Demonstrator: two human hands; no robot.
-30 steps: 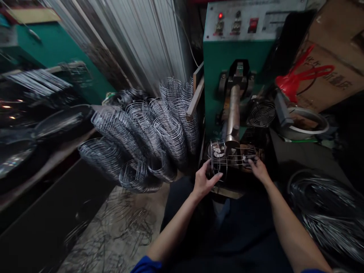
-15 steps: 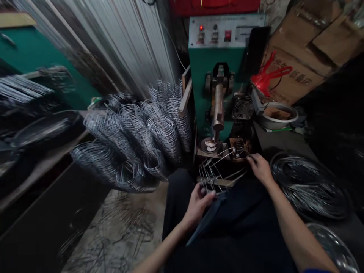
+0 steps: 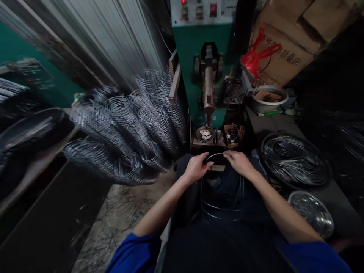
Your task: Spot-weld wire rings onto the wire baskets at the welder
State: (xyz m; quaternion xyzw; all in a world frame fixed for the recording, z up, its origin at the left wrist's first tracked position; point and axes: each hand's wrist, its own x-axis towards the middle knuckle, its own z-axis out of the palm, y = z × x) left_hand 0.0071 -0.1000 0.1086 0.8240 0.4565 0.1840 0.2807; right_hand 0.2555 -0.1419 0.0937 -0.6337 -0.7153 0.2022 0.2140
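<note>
Your left hand and right hand both pinch the top of a wire frame, fingers curled closed on its upper curve, and the frame hangs down over your lap between your arms. Just beyond it stands the green machine. Stacked wire frames lean to your left, and wire coils lie to your right
</note>
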